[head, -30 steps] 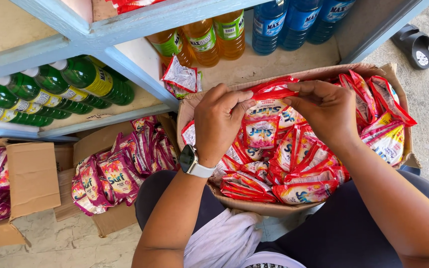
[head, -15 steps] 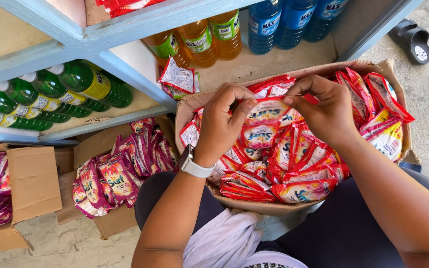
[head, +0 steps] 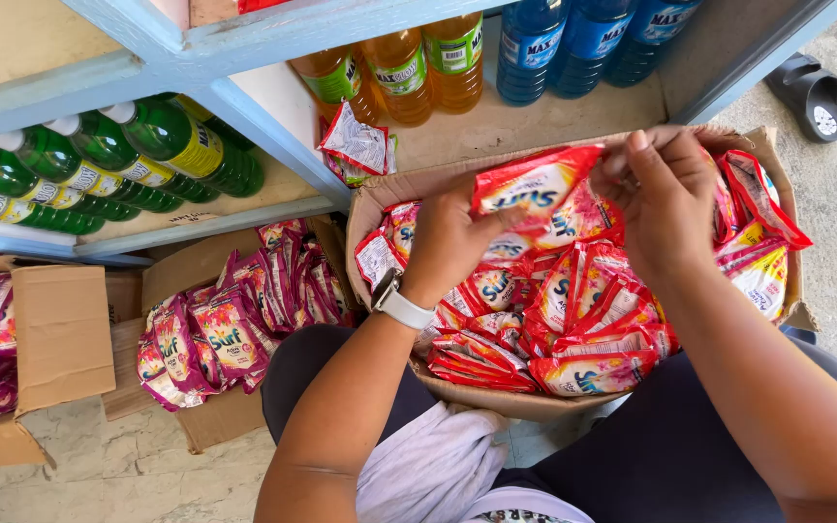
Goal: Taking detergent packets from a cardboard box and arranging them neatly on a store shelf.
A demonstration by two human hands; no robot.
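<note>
Moved: both hands raised the red sachet strip (head: 535, 184) higher above the carton (head: 380, 208).
Left hand (head: 452, 242): grip pinching the strip.
Right hand (head: 666, 199): apparently pinching its other end.

Red sachets (head: 573, 320) in box; pink sachets (head: 234, 329) left.

Bare forearms; white-strapped wristwatch (head: 397, 300); dark trousers (head: 670, 455); white shirt (head: 438, 465).

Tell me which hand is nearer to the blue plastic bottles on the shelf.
Right. The right hand holds up the red sachet strip just below the blue plastic bottles; the left hand, with the wristwatch, grips the strip lower and further left.
</note>
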